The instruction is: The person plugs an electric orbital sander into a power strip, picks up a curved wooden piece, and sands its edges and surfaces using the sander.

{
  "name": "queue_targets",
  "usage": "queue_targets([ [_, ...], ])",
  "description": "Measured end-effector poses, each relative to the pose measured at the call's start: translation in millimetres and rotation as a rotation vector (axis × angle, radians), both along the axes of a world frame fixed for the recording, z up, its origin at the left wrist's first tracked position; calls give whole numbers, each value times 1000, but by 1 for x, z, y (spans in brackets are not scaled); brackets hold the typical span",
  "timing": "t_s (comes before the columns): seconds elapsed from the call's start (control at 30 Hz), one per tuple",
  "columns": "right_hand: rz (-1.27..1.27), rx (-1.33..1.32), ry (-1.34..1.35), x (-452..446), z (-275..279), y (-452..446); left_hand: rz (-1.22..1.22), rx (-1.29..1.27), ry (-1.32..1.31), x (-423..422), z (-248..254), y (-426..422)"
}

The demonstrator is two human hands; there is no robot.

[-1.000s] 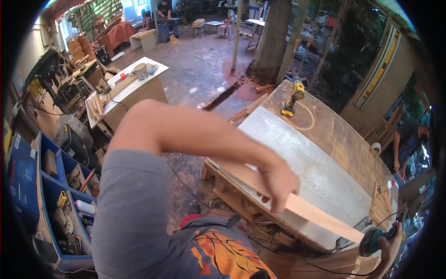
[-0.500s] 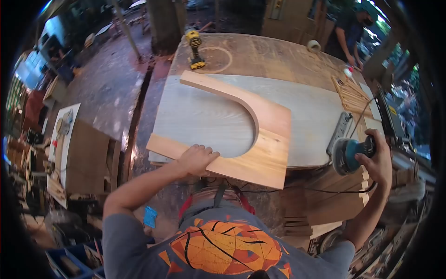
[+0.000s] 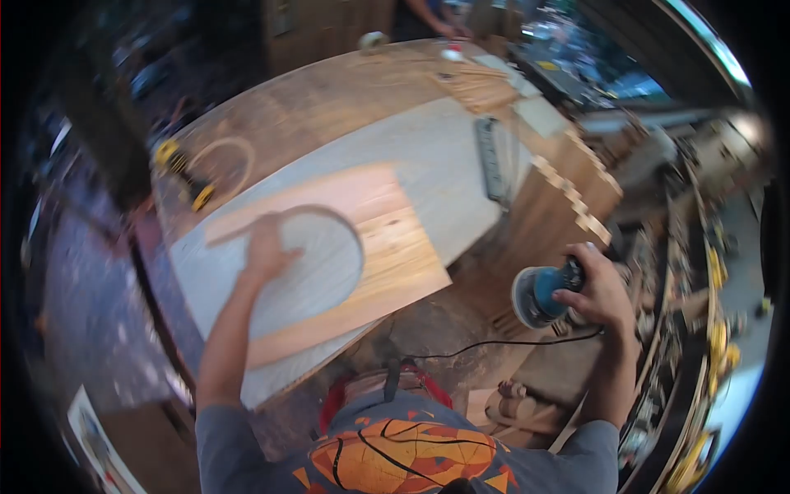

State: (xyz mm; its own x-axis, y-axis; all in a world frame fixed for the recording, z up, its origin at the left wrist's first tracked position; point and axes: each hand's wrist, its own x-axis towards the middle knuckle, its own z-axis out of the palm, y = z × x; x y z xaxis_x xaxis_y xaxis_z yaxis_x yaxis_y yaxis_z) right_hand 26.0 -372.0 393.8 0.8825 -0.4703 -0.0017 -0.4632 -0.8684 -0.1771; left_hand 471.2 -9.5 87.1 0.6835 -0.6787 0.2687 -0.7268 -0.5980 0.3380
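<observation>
Right hand (image 3: 605,286) clamped around sander (image 3: 545,295), held apart from U-shaped wooden panel (image 3: 401,251), panel flat on pale board (image 3: 444,144), left hand (image 3: 268,247) shifted from near leg (image 3: 304,328) to far leg (image 3: 319,191), grip unclear.

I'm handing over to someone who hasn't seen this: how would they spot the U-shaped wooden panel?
On the large workbench lies a long, pale grey board. On top of that board, at the person's left hand, is the U-shaped wooden panel. Its warm tan wood and large rounded cutout set it apart from the board beneath.
</observation>
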Motion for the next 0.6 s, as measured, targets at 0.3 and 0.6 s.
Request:
queue_targets([
  [0.3, -240, 86, 98, -76, 1, 29, 109, 316, 21, 102, 24, 19],
  [0.6, -104, 10, 96, -70, 5, -35, 11, -34, -666, -39, 239, 6],
])
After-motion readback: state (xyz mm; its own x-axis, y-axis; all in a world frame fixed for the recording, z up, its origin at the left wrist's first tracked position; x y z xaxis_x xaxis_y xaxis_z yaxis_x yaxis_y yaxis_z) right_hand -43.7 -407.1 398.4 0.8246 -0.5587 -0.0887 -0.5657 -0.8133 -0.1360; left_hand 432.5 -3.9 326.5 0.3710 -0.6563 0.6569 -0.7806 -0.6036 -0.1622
